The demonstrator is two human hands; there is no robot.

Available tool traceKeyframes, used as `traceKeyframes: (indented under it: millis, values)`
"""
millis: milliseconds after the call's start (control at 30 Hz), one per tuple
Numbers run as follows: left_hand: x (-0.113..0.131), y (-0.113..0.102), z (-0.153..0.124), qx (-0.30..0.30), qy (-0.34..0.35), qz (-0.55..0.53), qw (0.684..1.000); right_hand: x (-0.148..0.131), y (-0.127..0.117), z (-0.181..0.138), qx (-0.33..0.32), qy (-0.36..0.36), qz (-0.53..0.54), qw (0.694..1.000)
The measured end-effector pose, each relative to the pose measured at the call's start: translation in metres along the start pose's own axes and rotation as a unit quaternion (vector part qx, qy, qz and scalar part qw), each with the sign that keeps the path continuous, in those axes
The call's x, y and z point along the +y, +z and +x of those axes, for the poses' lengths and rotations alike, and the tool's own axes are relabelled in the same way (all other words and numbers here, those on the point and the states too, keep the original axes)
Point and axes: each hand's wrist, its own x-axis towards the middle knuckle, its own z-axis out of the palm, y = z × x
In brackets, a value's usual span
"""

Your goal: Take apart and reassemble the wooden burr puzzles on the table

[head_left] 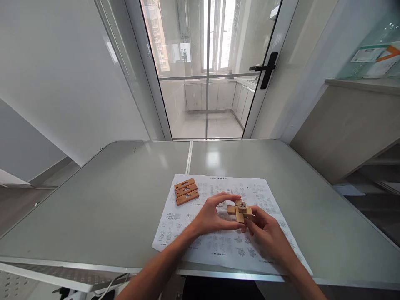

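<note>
A small wooden puzzle (239, 210) of crossed notched bars is held over a printed sheet (218, 246) on the grey table (109, 208). My left hand (212, 216) pinches it from the left, thumb and fingers closed on the bars. From the lower right, my right hand (265, 233) grips the same puzzle, its fingers curled under it. Three loose wooden notched bars (186, 191) lie side by side at the sheet's upper left corner, apart from both hands.
The table's near edge (93, 266) runs below my forearms. A glass sliding door (206, 71) with a black handle (266, 70) stands behind the table. A wooden shelf unit (350, 125) with papers is at the right. Cables (106, 289) hang under the table's front.
</note>
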Motion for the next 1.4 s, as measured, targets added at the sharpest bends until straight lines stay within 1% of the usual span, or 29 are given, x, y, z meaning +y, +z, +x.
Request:
traceKeyframes:
  millis: [133,300,467,600,667,800,867,1000,1167,1267,1400]
  values:
    - [-0.001,0.001,0.001,-0.004,-0.007,-0.004,1.0,0.0,0.0,-0.004,0.03,-0.004,-0.022,0.999]
    - [-0.005,0.003,0.001,-0.004,-0.026,-0.029,0.999,-0.001,0.003,-0.008,0.053,-0.043,-0.056,0.996]
    - [-0.01,0.004,0.001,-0.009,-0.038,-0.072,0.997,0.004,0.008,-0.009,0.092,-0.091,-0.091,0.987]
    - [-0.015,0.002,0.001,-0.021,-0.063,-0.096,0.993,0.007,0.007,-0.007,0.093,-0.074,-0.059,0.991]
    - [-0.017,0.0,0.002,-0.036,-0.073,-0.096,0.992,0.004,0.001,-0.004,0.075,-0.06,-0.056,0.994]
    - [-0.02,-0.001,0.001,-0.067,-0.072,-0.069,0.993,-0.006,-0.015,0.002,-0.047,-0.062,-0.108,0.991]
    - [-0.02,0.0,0.0,-0.079,-0.071,-0.067,0.992,-0.01,-0.022,0.004,-0.078,-0.078,-0.135,0.985]
    - [-0.017,0.0,0.0,-0.102,-0.066,-0.083,0.989,-0.012,-0.031,0.005,-0.07,-0.127,-0.185,0.972]
    - [-0.012,-0.002,0.001,-0.11,-0.078,-0.088,0.987,-0.011,-0.034,0.005,-0.059,-0.185,-0.248,0.949]
    - [-0.012,-0.004,0.001,-0.117,-0.084,-0.095,0.985,-0.015,-0.036,0.005,-0.067,-0.202,-0.257,0.943]
    - [-0.015,-0.004,0.0,-0.141,-0.092,-0.105,0.98,-0.022,-0.041,0.004,-0.069,-0.199,-0.252,0.944]
